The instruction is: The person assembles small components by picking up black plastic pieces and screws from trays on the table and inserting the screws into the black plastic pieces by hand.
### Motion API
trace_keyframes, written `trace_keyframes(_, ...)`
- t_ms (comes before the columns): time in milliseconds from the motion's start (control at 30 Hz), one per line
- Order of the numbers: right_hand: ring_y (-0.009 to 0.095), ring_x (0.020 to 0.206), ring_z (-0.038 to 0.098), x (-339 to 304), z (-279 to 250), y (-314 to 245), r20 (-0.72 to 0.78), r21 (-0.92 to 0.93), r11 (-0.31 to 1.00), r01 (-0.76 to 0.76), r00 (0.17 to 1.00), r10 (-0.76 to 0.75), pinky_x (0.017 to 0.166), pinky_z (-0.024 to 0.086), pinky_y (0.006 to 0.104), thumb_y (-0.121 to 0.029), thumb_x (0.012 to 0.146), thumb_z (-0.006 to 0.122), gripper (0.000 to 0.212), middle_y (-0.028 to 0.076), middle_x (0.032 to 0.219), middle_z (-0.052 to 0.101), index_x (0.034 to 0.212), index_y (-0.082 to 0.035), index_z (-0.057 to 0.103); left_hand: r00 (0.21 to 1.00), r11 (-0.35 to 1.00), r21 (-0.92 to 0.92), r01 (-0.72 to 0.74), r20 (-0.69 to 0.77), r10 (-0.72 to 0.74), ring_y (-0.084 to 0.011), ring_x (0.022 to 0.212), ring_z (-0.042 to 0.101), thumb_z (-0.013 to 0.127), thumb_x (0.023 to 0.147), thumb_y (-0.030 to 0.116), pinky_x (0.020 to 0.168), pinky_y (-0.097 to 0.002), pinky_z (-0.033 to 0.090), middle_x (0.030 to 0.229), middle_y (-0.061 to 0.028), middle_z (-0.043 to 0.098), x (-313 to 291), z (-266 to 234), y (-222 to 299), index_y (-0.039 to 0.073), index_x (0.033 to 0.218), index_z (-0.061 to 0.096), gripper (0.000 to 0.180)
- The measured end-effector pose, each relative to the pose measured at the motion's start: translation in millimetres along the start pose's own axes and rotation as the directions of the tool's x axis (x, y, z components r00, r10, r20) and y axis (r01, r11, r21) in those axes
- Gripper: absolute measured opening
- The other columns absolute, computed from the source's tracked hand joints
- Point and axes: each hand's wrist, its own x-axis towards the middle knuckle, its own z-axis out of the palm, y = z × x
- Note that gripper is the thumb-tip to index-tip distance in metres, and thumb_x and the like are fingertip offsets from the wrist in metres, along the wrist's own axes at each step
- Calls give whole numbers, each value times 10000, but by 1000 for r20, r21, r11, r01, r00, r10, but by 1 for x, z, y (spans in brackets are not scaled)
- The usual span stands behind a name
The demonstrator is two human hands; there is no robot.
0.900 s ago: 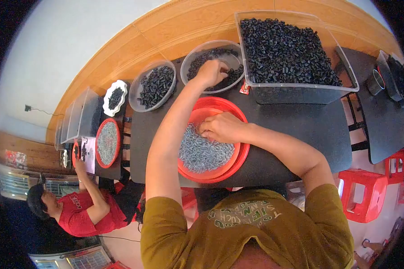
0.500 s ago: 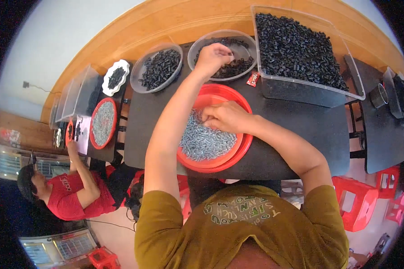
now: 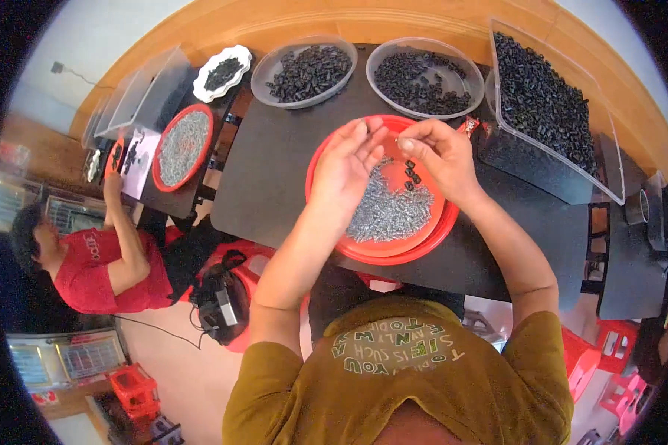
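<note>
Above the far part of a red basin (image 3: 321, 148), my left hand (image 3: 343, 159) is turned palm up, its fingers loosely curled and apart. Facing it, my right hand (image 3: 447, 159) has thumb and forefinger pinched together; what sits at their tips is too small to make out. An orange-red tray (image 3: 401, 248) rests in the basin with a heap of small silver screws (image 3: 390, 211) on it. Several small black plastic parts (image 3: 412, 176) lie on the tray's right side, just below my right hand.
Beyond the basin stand two clear round tubs of black parts, a left tub (image 3: 306, 101) and a right tub (image 3: 427, 113). A large clear bin (image 3: 549, 163) of black parts is at right. A co-worker in red (image 3: 115, 263) sits left, near another red basin (image 3: 210, 148).
My left hand has come back from the right tub to above the basin. My right hand has lifted off the screws. Black parts now show on the tray. The view has shifted.
</note>
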Motion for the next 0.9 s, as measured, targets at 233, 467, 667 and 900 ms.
trace_keyframes(233,203,650,548,-9,11,-8,73,-563,663,494,829,-555,551,447,271,-22,609,629,142,87,742,535,743,-40,588,997,989,-141,50,72,-40,-130,831,536,555,767,156,718,-260,413,913,-39,574,-26,8,-27,80,893,546,147)
trace_keyframes(467,195,619,549,-11,5,-6,228,-648,478,593,750,-621,508,451,278,-17,586,621,148,60,708,521,723,-62,588,998,987,-151,56,11,-55,-116,797,527,558,770,174,699,-250,417,889,-29,570,-31,9,-34,85,891,543,151)
trace_keyframes(667,193,612,548,-11,9,-4,239,-691,441,573,757,-608,494,451,282,-48,579,631,150,48,699,518,718,-68,580,999,990,-141,13,-48,-20,-138,793,527,566,766,185,722,-282,412,881,-43,567,-37,8,-34,90,884,535,154)
trace_keyframes(900,194,618,549,-13,15,-5,266,-754,360,549,757,-597,500,457,287,-83,587,642,149,45,700,521,708,-70,557,1000,976,-217,7,-27,-14,-157,804,531,563,768,173,743,-301,411,898,-64,562,-46,2,-32,60,907,527,183)
